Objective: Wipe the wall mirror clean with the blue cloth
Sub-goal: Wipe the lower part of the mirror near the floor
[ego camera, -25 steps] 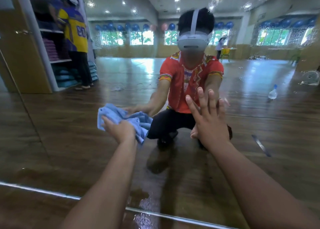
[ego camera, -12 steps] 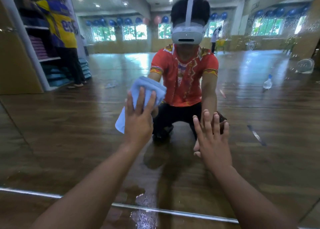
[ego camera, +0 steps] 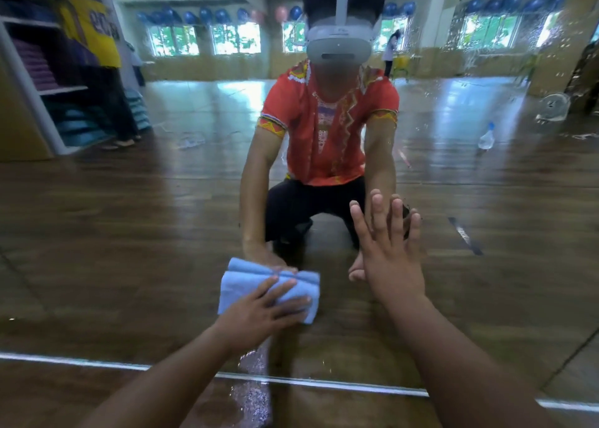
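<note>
Left hand point(ego camera: 259, 311) presses blue cloth point(ego camera: 240, 281) to mirror point(ego camera: 129, 233); shelf point(ego camera: 61, 89) holds mats point(ego camera: 77, 126).

single head-worn view, forward and down, close up against the wall mirror point(ego camera: 129, 233)

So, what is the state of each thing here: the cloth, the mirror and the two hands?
Large wall mirror: droplets at upper right, wet streak near its bottom edge.
Folded blue cloth: pressed flat on the mirror.
Left hand: fingers spread, pressing the cloth.
Right hand: open, flat against the mirror.
</note>
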### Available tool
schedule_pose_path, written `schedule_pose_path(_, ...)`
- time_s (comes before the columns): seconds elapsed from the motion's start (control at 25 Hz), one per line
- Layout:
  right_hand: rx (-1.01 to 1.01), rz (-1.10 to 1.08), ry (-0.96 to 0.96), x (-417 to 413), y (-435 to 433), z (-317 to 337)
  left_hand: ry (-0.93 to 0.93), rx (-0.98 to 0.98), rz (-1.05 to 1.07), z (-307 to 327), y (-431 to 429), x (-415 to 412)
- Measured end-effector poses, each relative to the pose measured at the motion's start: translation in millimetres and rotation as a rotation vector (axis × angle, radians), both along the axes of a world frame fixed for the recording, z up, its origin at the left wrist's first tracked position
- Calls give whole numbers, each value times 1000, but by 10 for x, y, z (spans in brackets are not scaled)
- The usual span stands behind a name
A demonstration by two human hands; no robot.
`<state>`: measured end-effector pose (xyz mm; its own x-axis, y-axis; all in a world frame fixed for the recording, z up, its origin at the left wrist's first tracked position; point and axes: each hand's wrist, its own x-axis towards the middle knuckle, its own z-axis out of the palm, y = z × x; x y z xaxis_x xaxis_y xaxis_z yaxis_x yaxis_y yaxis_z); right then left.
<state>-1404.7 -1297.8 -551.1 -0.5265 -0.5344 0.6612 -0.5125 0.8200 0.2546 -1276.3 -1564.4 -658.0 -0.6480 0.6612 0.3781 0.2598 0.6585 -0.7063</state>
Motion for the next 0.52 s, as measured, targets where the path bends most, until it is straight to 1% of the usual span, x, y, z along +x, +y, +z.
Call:
schedule_pose_path(0.04, 6, -9, -2, 2, 4, 1, -41, -57, 10, -89, -43, 42)
schedule_pose_path(0.12, 13, -23, -2, -8, 12, 6, -78, -78, 36, -88, -62, 68)
schedule_pose_path(0.2, 17, -29, -3, -13, 22, 7, -39, 25, 67, 144, 5, 58)
schedule_pose_path(0.32, 39, -51, -3, -10, 23, 1, 130, 293, 57, 843, 197, -64)
schedule_pose_path(0.36, 43, -55, -5, -5, 18, 0, 186, 356, 45, 1099, 266, -124)
schedule_pose_path(0.44, 45, -57, -4, -4, 10, 0, 272, 415, 16, 1479, 374, -268)
schedule_pose_path(0.52, 46, -59, 0, -1, 12, 3, 327, 447, -8, 1567, 442, -381)
